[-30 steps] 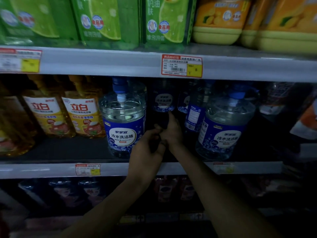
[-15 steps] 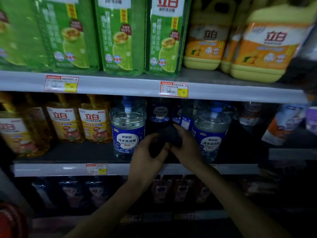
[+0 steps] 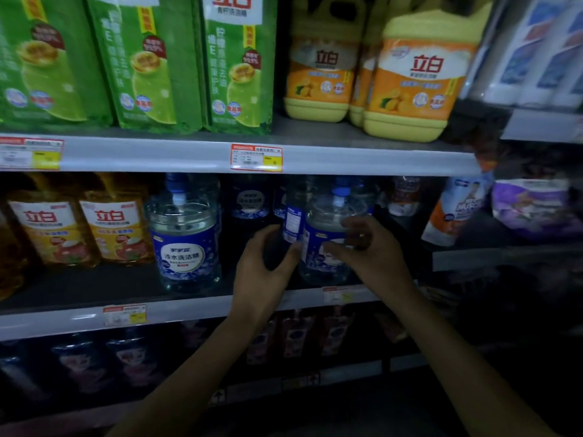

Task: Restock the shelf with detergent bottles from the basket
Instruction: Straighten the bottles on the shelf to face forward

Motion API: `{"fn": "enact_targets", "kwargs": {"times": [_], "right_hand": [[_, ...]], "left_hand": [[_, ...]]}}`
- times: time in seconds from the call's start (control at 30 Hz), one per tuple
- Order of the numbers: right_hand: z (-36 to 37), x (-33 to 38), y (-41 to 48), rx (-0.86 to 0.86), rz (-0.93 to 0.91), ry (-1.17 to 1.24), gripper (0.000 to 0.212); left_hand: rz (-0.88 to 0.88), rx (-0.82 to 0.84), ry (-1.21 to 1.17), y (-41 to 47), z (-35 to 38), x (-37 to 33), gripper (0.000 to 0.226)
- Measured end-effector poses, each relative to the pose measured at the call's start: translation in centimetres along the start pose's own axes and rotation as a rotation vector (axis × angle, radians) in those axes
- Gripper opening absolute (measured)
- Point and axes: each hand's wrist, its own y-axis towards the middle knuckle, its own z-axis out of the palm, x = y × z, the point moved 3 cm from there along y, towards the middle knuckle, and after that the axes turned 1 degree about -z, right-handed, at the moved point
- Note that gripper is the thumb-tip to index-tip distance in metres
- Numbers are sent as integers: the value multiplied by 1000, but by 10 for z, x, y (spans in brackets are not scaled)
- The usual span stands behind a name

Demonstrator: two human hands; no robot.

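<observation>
Shifting right hand [image 3: 375, 257] across to clear bottle [image 3: 325, 216], left hand [image 3: 262, 272] still gripping dark bottle [image 3: 275, 249]

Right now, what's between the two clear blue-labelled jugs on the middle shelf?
A dark bottle, gripped by the left hand, as the head view shows.

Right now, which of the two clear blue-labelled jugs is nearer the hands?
The right jug, just behind the right hand; the left jug stands apart, untouched.

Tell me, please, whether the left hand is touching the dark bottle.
Touching. The head view shows the left hand curled round the dark bottle, thumb and fingers on opposite sides.
</observation>
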Motion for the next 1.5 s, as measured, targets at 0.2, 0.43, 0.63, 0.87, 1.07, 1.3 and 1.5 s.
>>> {"fn": "enact_targets", "kwargs": {"times": [0.2,0.43,0.63,0.87,1.07,1.3,1.5], "right_hand": [[-5,-55,16,61,235,61,74],[9,-85,28,176,227,131,104],[10,-93,36,193,188,180,85],[20,-96,31,112,139,190,97],[48,-82,24,137,71,185,96],[90,-56,20,194,5,156,103],[116,-46,28,214,15,113,100]], "left_hand": [[-65,39,23,14,47,18,52],[-84,36,-8,32,74,37,52],[-61,126,-32,46,79,36,55],[-64,105,93,49,76,41,87],[-29,33,110,39,44,46,91],[-38,-21,151,27,-8,38,82],[-87,-48,161,27,-34,40,69]]}}
